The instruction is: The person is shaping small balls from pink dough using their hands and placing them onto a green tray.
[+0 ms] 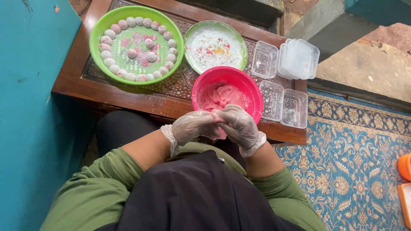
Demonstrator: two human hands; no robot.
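Note:
My left hand (192,126) and my right hand (240,125) wear clear plastic gloves and press together over my lap, both closed around a small piece of pink dough (221,133) that is mostly hidden between the fingers. Just beyond them a pink bowl (253,92) holds a lump of pink dough (220,95) at the table's near edge. Farther left, a green tray (99,26) carries several floured pink-white dough balls (150,56) arranged in a ring with a few in the middle.
A green plate (239,40) dusted with white flour stands behind the pink bowl. Clear plastic boxes (282,102) and a stack of lids (297,57) lie at the wooden table's (128,98) right end. A teal wall is left; a patterned blue carpet (351,171) is right.

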